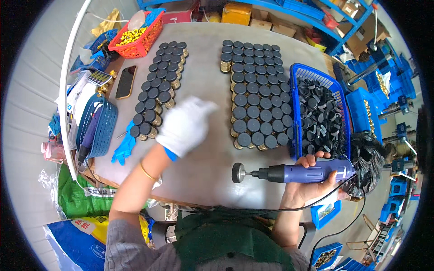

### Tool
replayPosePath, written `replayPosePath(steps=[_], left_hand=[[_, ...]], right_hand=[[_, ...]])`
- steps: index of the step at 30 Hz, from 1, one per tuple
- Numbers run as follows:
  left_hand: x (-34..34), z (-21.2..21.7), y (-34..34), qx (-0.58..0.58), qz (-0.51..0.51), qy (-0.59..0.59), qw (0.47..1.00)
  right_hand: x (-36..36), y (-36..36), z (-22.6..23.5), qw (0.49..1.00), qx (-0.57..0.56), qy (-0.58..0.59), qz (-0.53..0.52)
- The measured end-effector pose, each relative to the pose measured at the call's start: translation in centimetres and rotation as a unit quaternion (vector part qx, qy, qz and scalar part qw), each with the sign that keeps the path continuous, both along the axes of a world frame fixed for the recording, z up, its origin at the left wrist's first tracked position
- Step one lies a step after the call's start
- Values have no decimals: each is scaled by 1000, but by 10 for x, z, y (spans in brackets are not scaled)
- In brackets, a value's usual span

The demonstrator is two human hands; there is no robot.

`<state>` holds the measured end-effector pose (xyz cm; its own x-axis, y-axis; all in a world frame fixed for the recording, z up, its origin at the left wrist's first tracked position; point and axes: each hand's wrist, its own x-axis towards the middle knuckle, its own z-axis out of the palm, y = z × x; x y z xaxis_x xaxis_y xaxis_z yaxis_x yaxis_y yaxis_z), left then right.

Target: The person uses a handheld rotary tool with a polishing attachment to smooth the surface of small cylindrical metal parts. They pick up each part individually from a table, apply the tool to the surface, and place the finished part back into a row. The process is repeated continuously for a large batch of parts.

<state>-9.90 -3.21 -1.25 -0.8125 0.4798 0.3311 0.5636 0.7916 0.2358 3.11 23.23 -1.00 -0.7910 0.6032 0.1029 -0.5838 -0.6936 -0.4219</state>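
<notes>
My right hand (312,180) is wrapped round a purple electric screwdriver (300,172) at the near right. The tool lies level, with a round dark disc (238,172) on its tip pointing left and a black cord trailing from its back end. My left hand (186,126), in a white glove over a blue one, hovers above the middle of the table; its fingers are smeared by motion. Just left of it stand rows of brass-coloured fittings with black caps (156,84). A larger block of the same capped fittings (264,101) stands to the right of the hand.
A blue basket of loose black caps (295,113) borders the right block. At the far left sits a red basket of yellow parts (134,46). A phone (126,82), a blue glove (124,149) and a dark blue basket holding another purple tool (106,128) lie along the left side.
</notes>
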Motion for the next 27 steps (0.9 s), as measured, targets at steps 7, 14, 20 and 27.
replayPosePath(steps=[7,14,20,27], left_hand=[[50,-24,56,29,-46,-163,985],[92,-31,17,444,-45,-649,616],[103,7,44,3,-84,-468,879],[113,3,50,-31,-55,-371,927]], right_hand=[[11,9,6,1000,-6,15,-15],[15,25,0,998,-51,24,-28],[12,19,-4,998,-44,18,45],[16,11,-12,999,-29,-1,29]])
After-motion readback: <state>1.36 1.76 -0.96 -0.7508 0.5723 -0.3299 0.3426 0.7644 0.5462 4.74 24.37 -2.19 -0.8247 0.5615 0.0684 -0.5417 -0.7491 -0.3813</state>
